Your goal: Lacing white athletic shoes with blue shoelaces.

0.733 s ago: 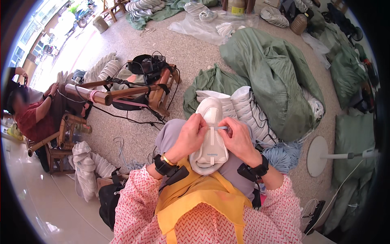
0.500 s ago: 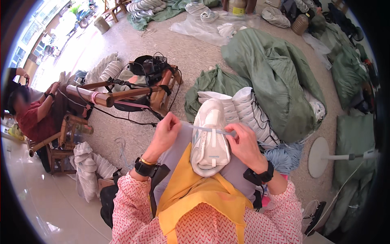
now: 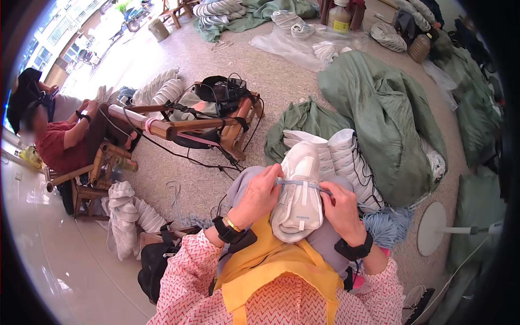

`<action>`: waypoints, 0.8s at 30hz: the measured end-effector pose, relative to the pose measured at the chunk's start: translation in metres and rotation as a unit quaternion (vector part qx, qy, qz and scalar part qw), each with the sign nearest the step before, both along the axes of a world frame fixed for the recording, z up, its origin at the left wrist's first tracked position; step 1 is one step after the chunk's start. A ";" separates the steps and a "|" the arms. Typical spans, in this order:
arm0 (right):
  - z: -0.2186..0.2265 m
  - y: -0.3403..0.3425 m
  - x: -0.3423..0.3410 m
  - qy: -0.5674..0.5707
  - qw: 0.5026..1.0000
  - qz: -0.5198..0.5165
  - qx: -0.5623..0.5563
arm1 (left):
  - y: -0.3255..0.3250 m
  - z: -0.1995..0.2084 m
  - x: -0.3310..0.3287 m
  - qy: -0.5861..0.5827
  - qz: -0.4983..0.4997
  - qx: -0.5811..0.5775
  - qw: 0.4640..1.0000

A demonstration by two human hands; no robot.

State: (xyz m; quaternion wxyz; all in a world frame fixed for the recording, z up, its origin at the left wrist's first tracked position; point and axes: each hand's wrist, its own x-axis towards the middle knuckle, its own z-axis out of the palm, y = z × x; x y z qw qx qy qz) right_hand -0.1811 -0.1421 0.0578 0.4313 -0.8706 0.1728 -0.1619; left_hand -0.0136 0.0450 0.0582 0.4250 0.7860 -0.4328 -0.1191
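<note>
A white and pale grey shoe (image 3: 297, 215) rests on my lap, over grey trousers and a yellow apron (image 3: 260, 276). A light blue-grey shoelace (image 3: 299, 183) runs across its tongue area. At the shoe's left edge, my left hand (image 3: 257, 196) is closed, pinching one side of the lace. Opposite it, my right hand (image 3: 343, 210) pinches the other side between thumb and fingers. Some fingertips are partly hidden behind the hands and the shoe.
Nested white shoes (image 3: 352, 165) lie just ahead beside a large green cloth sack (image 3: 379, 114). A bundle of blue laces (image 3: 387, 226) is to my right, near a round white base (image 3: 432, 227). A bamboo frame (image 3: 200, 127) stands front left; a seated person (image 3: 67, 132) works beyond it.
My left hand has moved in against the shoe, and the lace's loose stretch on that side has shortened. My right hand still pinches its side. The whole view has shifted slightly.
</note>
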 end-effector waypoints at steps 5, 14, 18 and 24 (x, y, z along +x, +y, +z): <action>-0.003 -0.001 -0.006 -0.004 1.000 -0.014 0.010 | -0.005 -0.009 0.001 -0.059 -0.010 -0.016 0.998; 0.000 -0.008 -0.020 0.024 0.997 -0.037 0.068 | -0.001 -0.008 0.005 -0.013 -0.025 -0.019 0.999; 0.009 -0.010 -0.022 0.030 0.997 -0.042 0.059 | 0.002 0.001 0.008 -0.083 -0.043 -0.006 0.996; 0.010 -0.016 -0.027 0.041 0.998 -0.026 0.027 | 0.006 -0.005 0.012 -0.076 -0.045 -0.008 0.996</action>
